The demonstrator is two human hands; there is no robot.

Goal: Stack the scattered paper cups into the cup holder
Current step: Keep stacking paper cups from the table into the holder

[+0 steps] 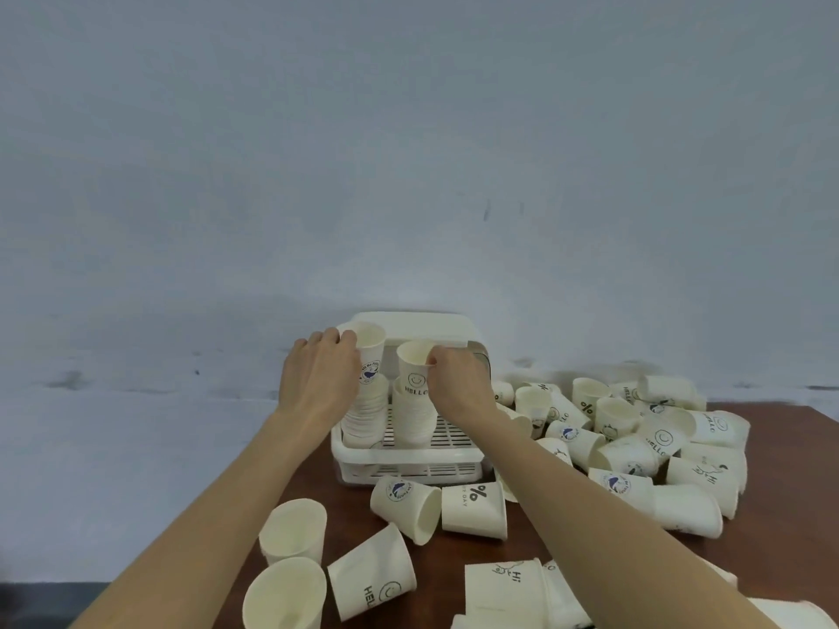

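The left hand [318, 374] has its grip closed around the rim of a whale-printed cup [368, 356] that tops the left stack [365, 413], and the right hand [458, 383] pinches the rim of a "HELLO" smiley cup [414, 363] seated on the right stack [414, 417]; both cups look as if they are being pressed down onto the nested cups below. The two stacks stand upright side by side in the white cup holder [408, 460], a slatted plastic tray with a raised lid behind it, set against the far edge of the table [781, 528]. Judging by the height of the stacks, a good number of cups are already in, yet the job seems perhaps half done at best. A large heap of loose cups [635, 438] lies tumbled toward the table's far right corner, a pair lies on its side just in front of the holder, and more sit along the near edge. Among the readable prints: a round blue whale badge with small lettering too fine to make out, a smiley face over "HELLO", a bold "%" with a line under it that is too small to read for certain on one near cup [474, 508], and "Hi" beside a small line drawing on the cup by the near edge [504, 583]. Two plain-looking cups [290, 565] stand mouth-up at the near left corner.
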